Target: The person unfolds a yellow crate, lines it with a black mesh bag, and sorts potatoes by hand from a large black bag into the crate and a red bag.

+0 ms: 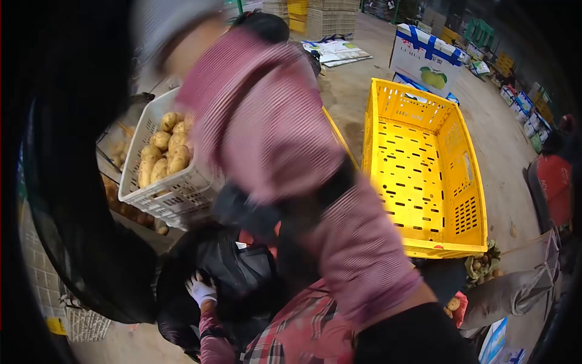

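My right arm, in a pink striped sleeve, crosses close in front of the camera. My right hand (173, 27), in a greyish glove, is at the top left, blurred by motion; its fingers cannot be made out. My left hand (202, 290), in a white glove with dark fingertips, lies with fingers spread on black cloth (182, 267) low in the view. Beyond it, a white plastic crate (176, 191) holds several potatoes (160, 155). The sleeve hides part of that crate. To the right stands a yellow crate (473, 188) with a slotted floor.
A cardboard carton with a fruit picture (427, 60) stands behind the yellow crate. Stacked crates (330, 24) and flattened cardboard (336, 53) are at the back. A red object (551, 188) is at the right edge, and a red bag of produce (456, 308) lies lower right.
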A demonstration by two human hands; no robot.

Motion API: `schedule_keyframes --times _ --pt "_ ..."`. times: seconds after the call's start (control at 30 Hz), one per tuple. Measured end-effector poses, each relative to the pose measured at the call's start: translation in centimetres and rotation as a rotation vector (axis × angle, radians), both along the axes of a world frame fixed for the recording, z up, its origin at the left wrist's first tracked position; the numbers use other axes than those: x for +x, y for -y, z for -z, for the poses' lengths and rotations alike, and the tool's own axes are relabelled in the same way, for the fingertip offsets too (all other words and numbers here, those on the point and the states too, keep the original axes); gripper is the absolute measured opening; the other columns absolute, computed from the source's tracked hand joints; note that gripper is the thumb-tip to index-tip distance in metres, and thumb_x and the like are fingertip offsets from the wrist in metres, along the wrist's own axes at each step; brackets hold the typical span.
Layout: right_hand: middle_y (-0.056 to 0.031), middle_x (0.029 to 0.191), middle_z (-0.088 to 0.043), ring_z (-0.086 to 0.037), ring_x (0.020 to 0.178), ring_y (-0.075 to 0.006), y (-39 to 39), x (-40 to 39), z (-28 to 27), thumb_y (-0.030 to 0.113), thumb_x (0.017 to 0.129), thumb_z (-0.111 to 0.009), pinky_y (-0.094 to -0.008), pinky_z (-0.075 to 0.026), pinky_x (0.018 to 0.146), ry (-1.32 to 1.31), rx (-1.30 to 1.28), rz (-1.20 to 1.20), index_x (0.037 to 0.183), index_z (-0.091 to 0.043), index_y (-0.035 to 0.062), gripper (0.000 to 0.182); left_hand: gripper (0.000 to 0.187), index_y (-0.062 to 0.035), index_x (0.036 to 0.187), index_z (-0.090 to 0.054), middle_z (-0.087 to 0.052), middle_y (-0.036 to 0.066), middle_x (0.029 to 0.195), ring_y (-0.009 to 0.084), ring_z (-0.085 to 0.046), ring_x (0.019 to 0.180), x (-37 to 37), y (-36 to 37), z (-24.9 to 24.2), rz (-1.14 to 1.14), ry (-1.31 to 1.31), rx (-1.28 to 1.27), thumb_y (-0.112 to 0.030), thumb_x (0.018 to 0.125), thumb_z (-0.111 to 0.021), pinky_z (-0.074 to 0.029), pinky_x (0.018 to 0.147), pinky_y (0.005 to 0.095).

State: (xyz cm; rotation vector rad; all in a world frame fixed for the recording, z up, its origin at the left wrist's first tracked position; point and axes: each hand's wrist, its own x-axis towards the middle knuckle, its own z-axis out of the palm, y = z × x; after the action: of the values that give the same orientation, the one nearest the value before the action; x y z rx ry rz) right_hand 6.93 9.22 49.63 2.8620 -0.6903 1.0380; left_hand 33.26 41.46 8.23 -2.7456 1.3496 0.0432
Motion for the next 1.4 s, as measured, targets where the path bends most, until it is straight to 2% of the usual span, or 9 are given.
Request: schedule_keyframes --times 0.13,0.3,0.6,0.67,0.73,0.87,1.13,1.2,1.4 --pt "-0.0144 0.125 -0.064 -0.064 0.111 -0.0301 8.7 -18.0 -4.7 0.018 0.095 -0.054 -0.0376 -0.048 0.099 -0.21 -0.179 0.672 0.133 -0.055 0.0041 0.04 0.061 -0.0026 0.136 -0.054 -0.063 0.016 0.129 0.0379 -0.056 0.121 6.2 0.1 3.0 -0.138 -0.76 -0.228 -0.043 0.092 -0.061 -0.045 0.104 0.0403" --pt "-0.0153 0.127 -0.064 -0.064 0.112 -0.0303 7.4 -38.6 -1.7 0.018 0.096 -0.054 -0.037 -0.048 0.1 -0.339 -0.025 1.142 0.136 -0.053 0.003 0.042 0.103 -0.0107 0.154 -0.023 -0.045 0.016 0.146 0.0311 -0.061 0.114 -11.1 10.9 -17.3 0.399 -1.72 -0.713 -0.061 0.078 -0.072 -0.053 0.084 0.0348" --pt "-0.0175 0.131 -0.061 -0.06 0.118 -0.0306 -0.9 -49.3 10.8 0.024 0.094 -0.058 -0.0362 -0.046 0.102 -0.045 0.597 1.131 0.137 -0.052 0.002 0.048 0.129 -0.0214 0.157 0.013 -0.023 0.023 0.157 0.0373 -0.059 0.117 -38.5 18.2 -33.3 1.052 -2.287 0.464 -0.062 0.073 -0.076 -0.058 0.072 0.0369" --pt "-0.0179 0.132 -0.06 -0.059 0.119 -0.0307 -1.1 -49.8 11.8 0.026 0.094 -0.059 -0.036 -0.045 0.103 0.005 0.661 1.11 0.137 -0.051 0.0018 0.05 0.112 -0.015 0.158 0.007 -0.028 0.02 0.157 0.0248 -0.059 0.104 -42.6 16.4 -33.5 1.248 -1.939 0.64 -0.019 0.082 -0.074 -0.053 0.081 0.032" --pt "-0.0184 0.133 -0.06 -0.058 0.12 -0.0308 -0.7 -50.0 12.4 0.027 0.093 -0.06 -0.0358 -0.044 0.104 0.048 0.704 1.088 0.137 -0.051 0.0016 0.052 0.105 -0.0089 0.158 0.003 -0.041 0.017 0.148 0.0182 -0.057 0.098 -45.7 16.3 -37.5 1.541 -1.432 0.781 -0.019 0.084 -0.072 -0.051 0.085 0.0286" --pt "-0.0194 0.134 -0.058 -0.057 0.123 -0.031 0.8 -50.3 13.3 0.031 0.093 -0.061 -0.0354 -0.043 0.105 0.13 0.73 1.058 0.138 -0.051 0.0012 0.055 0.097 -0.0038 0.156 -0.005 -0.051 0.014 0.135 0.0167 -0.056 0.105 -48.2 18.4 -36.4 1.404 -1.762 0.827 -0.018 0.087 -0.071 -0.046 0.094 0.029" --pt "-0.0213 0.138 -0.055 -0.053 0.128 -0.0313 7.1 -52.9 12.7 0.037 0.091 -0.064 -0.0346 -0.041 0.107 0.379 0.51 0.977 0.138 -0.049 0.0003 0.062 0.066 -0.0005 0.146 -0.035 -0.05 0.015 0.139 0.0263 -0.052 0.127 -52.9 27.0 -34.0 1.148 -2.021 -0.165 -0.001 0.087 -0.064 -0.038 0.109 0.0332" --pt "-0.0218 0.139 -0.055 -0.052 0.129 -0.0313 8.7 -53.7 11.8 0.038 0.09 -0.065 -0.0345 -0.04 0.108 0.463 0.524 0.977 0.139 -0.049 0.0001 0.063 0.06 -0.0001 0.143 -0.039 -0.056 0.015 0.134 0.0261 -0.055 0.124 -52.6 33.9 -29.9 1.295 -1.536 -0.503 0.001 0.087 -0.06 -0.042 0.105 0.0327" --pt "-0.0118 0.084 -0.061 -0.065 0.063 -0.0191 8.2 -53.0 8.1 0.059 0.087 -0.065 -0.0288 -0.053 0.055 0.607 1.039 1.074 0.121 -0.059 -0.003 0.071 0.05 -0.0076 0.137 -0.048 -0.06 0.025 0.116 0.0394 -0.062 0.104 -52.9 41.1 -26.2 1.428 -0.835 -0.763 0.0 0.088 -0.055 -0.051 0.09 0.0421"
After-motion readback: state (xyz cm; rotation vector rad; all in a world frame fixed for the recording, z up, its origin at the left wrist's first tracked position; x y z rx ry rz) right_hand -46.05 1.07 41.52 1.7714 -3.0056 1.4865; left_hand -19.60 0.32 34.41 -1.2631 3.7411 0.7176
